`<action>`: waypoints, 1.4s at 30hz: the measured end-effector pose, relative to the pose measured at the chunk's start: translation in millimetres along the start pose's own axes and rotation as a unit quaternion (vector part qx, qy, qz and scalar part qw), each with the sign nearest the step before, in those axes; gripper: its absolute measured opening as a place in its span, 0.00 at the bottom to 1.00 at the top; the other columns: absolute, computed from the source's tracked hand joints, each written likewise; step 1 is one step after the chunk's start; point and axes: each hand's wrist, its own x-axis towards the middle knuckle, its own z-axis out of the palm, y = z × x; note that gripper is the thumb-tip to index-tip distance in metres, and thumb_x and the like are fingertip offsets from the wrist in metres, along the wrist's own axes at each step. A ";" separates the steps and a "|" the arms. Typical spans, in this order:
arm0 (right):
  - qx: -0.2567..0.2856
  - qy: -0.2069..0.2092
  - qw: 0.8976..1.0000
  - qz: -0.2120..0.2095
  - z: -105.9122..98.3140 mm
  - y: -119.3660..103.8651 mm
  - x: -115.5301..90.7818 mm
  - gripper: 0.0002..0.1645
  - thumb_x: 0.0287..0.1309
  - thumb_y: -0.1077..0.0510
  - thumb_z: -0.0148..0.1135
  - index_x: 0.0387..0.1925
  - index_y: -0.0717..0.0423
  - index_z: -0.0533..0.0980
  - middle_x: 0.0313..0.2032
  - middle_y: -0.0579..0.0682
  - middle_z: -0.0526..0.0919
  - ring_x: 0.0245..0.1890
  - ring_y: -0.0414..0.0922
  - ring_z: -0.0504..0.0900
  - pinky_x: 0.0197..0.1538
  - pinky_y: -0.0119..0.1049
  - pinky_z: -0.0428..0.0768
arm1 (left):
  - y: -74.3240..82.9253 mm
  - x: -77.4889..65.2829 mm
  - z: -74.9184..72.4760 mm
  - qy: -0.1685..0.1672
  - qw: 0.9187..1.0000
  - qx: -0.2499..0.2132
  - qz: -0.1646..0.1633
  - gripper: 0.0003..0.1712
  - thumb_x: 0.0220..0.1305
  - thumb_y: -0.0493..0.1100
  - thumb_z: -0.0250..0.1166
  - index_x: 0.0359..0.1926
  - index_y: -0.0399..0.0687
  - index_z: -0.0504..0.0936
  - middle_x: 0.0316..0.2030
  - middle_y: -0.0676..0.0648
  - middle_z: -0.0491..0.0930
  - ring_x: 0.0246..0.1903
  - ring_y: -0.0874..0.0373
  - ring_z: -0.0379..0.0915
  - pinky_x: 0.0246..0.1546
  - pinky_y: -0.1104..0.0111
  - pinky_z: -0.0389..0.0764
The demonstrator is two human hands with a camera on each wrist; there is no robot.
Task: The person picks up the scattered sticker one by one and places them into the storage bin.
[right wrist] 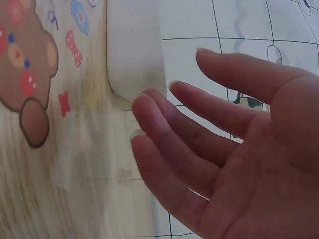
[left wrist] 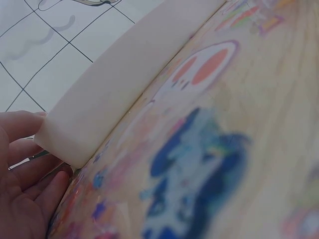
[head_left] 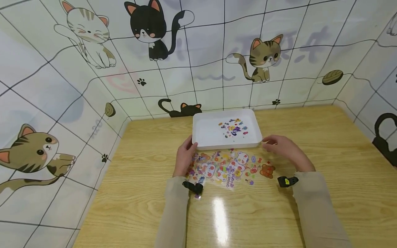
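Note:
A white rectangular tray point(head_left: 206, 132) stands near the wall, with a scatter of small colourful pieces point(head_left: 234, 129) in it. My left hand point(head_left: 185, 155) grips its near left corner, thumb by the front edge and fingers round the side; the left wrist view shows the fingertips point(left wrist: 60, 181) against the tray wall. Beside the near right corner, my right hand point(head_left: 283, 148) hovers with loosely bent fingers and holds nothing. Its fingertips come very close to the tray; whether they touch I cannot tell. Clear sheets with cartoon stickers point(head_left: 235, 168) lie in front of the tray, between the wrists.
The wooden table point(head_left: 139, 213) carries everything and reflects a bright streak of light. Behind and at both sides rises a wall covering point(head_left: 207, 51) printed with cats and grid lines. Black straps with small devices point(head_left: 286, 181) are on both wrists.

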 end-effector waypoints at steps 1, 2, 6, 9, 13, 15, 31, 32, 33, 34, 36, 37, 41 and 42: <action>-0.004 -0.010 1.000 0.002 0.0 1.3 -0.4 0.33 0.59 0.42 0.50 0.57 0.61 0.65 0.48 0.61 0.73 0.42 0.53 0.75 0.41 0.45 0.75 | 0.5 -0.5 0.2 0.000 1.000 0.001 0.000 0.31 0.64 0.52 0.53 0.64 0.46 0.61 0.61 0.43 0.63 0.60 0.50 0.58 0.57 0.58 0.62; -0.004 -0.020 1.000 0.006 -0.2 3.2 -0.7 0.32 0.59 0.42 0.50 0.57 0.61 0.65 0.47 0.61 0.73 0.42 0.53 0.75 0.41 0.44 0.75 | 0.8 -1.0 0.5 -0.001 1.000 0.001 0.001 0.31 0.64 0.51 0.53 0.65 0.46 0.60 0.61 0.43 0.63 0.60 0.50 0.58 0.57 0.58 0.62; -0.033 -0.039 0.999 0.017 -1.3 9.7 -3.8 0.30 0.59 0.45 0.52 0.56 0.61 0.66 0.47 0.60 0.73 0.41 0.51 0.76 0.39 0.42 0.75 | -1.0 -0.2 0.8 -0.005 1.000 0.001 -0.002 0.31 0.64 0.51 0.53 0.65 0.46 0.60 0.61 0.44 0.62 0.60 0.51 0.58 0.57 0.58 0.62; -0.063 -0.042 0.997 0.013 -2.4 12.3 -5.2 0.30 0.57 0.47 0.54 0.55 0.62 0.67 0.46 0.61 0.73 0.41 0.51 0.75 0.39 0.42 0.74 | -6.4 3.5 -0.3 -0.002 1.000 -0.010 -0.006 0.29 0.64 0.48 0.53 0.65 0.46 0.60 0.61 0.44 0.63 0.60 0.51 0.58 0.57 0.57 0.61; -0.086 -0.051 0.995 0.003 -2.8 11.8 -5.3 0.31 0.55 0.49 0.57 0.54 0.65 0.67 0.45 0.62 0.74 0.41 0.52 0.74 0.40 0.44 0.73 | -19.6 11.3 -1.1 0.004 1.000 -0.018 -0.012 0.27 0.64 0.47 0.54 0.64 0.51 0.63 0.60 0.49 0.65 0.59 0.55 0.59 0.58 0.59 0.61; -0.090 -0.055 0.994 0.005 -1.7 10.7 -5.8 0.32 0.54 0.50 0.59 0.54 0.66 0.67 0.45 0.62 0.74 0.41 0.52 0.73 0.40 0.45 0.73 | -26.2 13.9 -0.7 0.006 1.000 -0.014 -0.014 0.27 0.64 0.49 0.54 0.64 0.55 0.63 0.60 0.52 0.65 0.58 0.59 0.60 0.58 0.61 0.61; -0.176 -0.090 0.980 -0.003 10.8 1.3 -8.2 0.29 0.44 0.48 0.67 0.41 0.67 0.72 0.36 0.57 0.71 0.33 0.49 0.68 0.38 0.42 0.71 | -28.0 14.3 2.5 0.016 1.000 -0.001 0.003 0.27 0.64 0.49 0.54 0.63 0.55 0.63 0.59 0.52 0.66 0.58 0.59 0.61 0.57 0.61 0.63; -0.180 -0.089 0.980 0.002 12.5 -1.0 -9.1 0.28 0.44 0.49 0.67 0.40 0.66 0.72 0.35 0.57 0.70 0.32 0.48 0.68 0.36 0.42 0.70 | -28.3 14.7 2.6 0.016 1.000 0.000 0.002 0.27 0.64 0.49 0.54 0.63 0.55 0.63 0.59 0.52 0.66 0.57 0.60 0.61 0.57 0.61 0.63; -0.187 -0.085 0.979 0.005 14.7 -3.8 -10.3 0.27 0.43 0.49 0.68 0.39 0.65 0.72 0.34 0.57 0.69 0.32 0.48 0.67 0.35 0.41 0.70 | -28.4 14.7 2.7 0.018 1.000 0.000 0.000 0.27 0.64 0.49 0.54 0.63 0.55 0.64 0.59 0.52 0.66 0.57 0.60 0.61 0.57 0.61 0.63; -0.192 -0.082 0.978 0.007 16.7 -6.6 -11.3 0.26 0.43 0.50 0.68 0.38 0.65 0.72 0.34 0.56 0.68 0.31 0.48 0.67 0.35 0.40 0.70 | -28.8 14.9 2.6 0.019 1.000 0.003 -0.001 0.27 0.63 0.49 0.54 0.63 0.55 0.64 0.59 0.52 0.66 0.57 0.61 0.61 0.57 0.62 0.63; -0.201 -0.073 0.977 0.005 19.9 -11.2 -13.2 0.23 0.42 0.52 0.69 0.35 0.64 0.73 0.33 0.55 0.68 0.30 0.48 0.67 0.33 0.39 0.70 | -29.7 15.4 2.2 0.020 1.000 0.007 -0.003 0.27 0.63 0.50 0.54 0.63 0.55 0.64 0.59 0.52 0.66 0.57 0.62 0.61 0.56 0.62 0.63; -0.204 -0.068 0.977 0.005 21.4 -13.1 -13.9 0.22 0.42 0.52 0.69 0.34 0.64 0.73 0.32 0.55 0.69 0.30 0.48 0.67 0.32 0.38 0.70 | -30.1 15.6 2.0 0.020 1.000 0.009 -0.003 0.27 0.63 0.50 0.54 0.63 0.55 0.64 0.59 0.52 0.66 0.57 0.62 0.61 0.56 0.62 0.63; -0.216 -0.055 0.975 0.006 24.6 -17.7 -14.8 0.23 0.41 0.54 0.70 0.35 0.65 0.73 0.30 0.54 0.69 0.29 0.47 0.67 0.30 0.38 0.70 | -31.7 16.4 1.5 0.018 1.000 0.009 -0.002 0.28 0.63 0.50 0.54 0.64 0.56 0.63 0.60 0.51 0.66 0.57 0.60 0.61 0.57 0.60 0.63; -0.219 -0.053 0.974 0.007 24.9 -19.0 -14.6 0.24 0.41 0.54 0.70 0.36 0.65 0.72 0.30 0.54 0.69 0.29 0.48 0.67 0.30 0.38 0.70 | -31.6 16.6 1.3 0.016 1.000 0.007 -0.002 0.28 0.63 0.50 0.54 0.64 0.56 0.63 0.60 0.51 0.65 0.58 0.59 0.61 0.57 0.59 0.63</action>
